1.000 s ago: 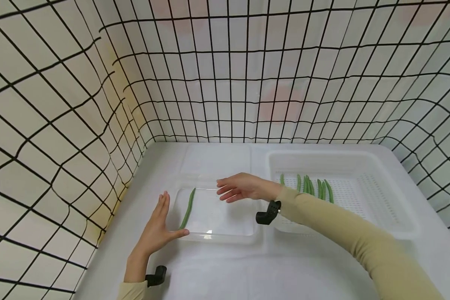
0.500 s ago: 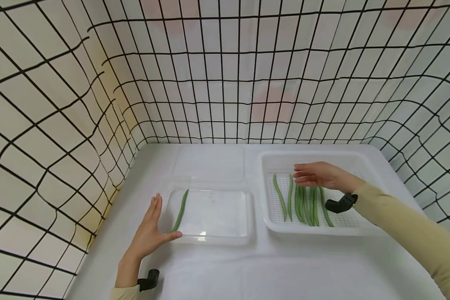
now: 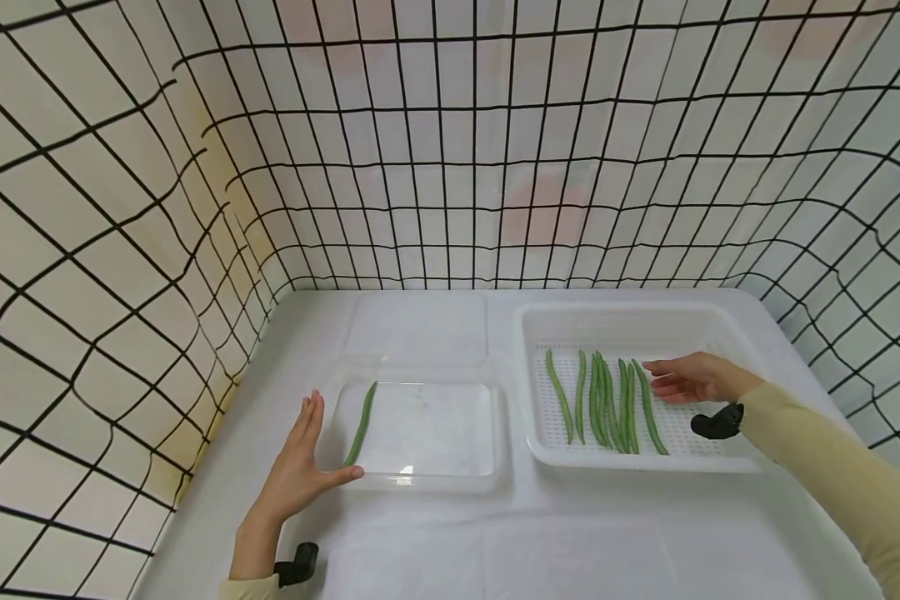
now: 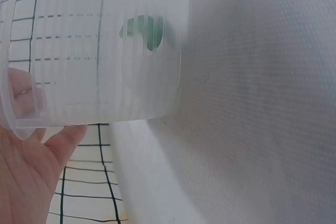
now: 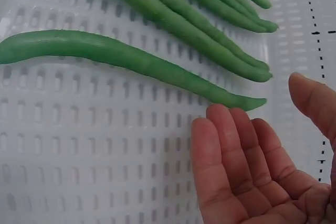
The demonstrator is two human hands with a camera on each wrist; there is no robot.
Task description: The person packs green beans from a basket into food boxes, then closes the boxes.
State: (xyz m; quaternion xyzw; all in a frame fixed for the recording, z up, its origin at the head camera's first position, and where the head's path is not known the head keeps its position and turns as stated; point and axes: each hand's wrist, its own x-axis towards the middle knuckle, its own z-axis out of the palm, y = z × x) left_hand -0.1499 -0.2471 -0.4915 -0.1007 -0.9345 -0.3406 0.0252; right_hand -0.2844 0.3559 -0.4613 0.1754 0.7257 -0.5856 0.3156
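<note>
Curving slightly, one green bean — slender — tapers.

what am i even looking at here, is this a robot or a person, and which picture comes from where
There is no robot here: these are a person's two bare hands. The wide picture comes from a camera worn on the head, looking down. The two close-ups come from wrist cameras, one per arm.

On the white table sit a clear container, with one green bean inside, and a white basket with a slotted floor, holding several more beans.

The left hand is at the container's left side, fingers outstretched. Its wrist camera sees the container from the side. The right hand is over the basket, fingers close to the rightmost bean; whether they touch is hard to tell. Neither hand grips a bean.
</note>
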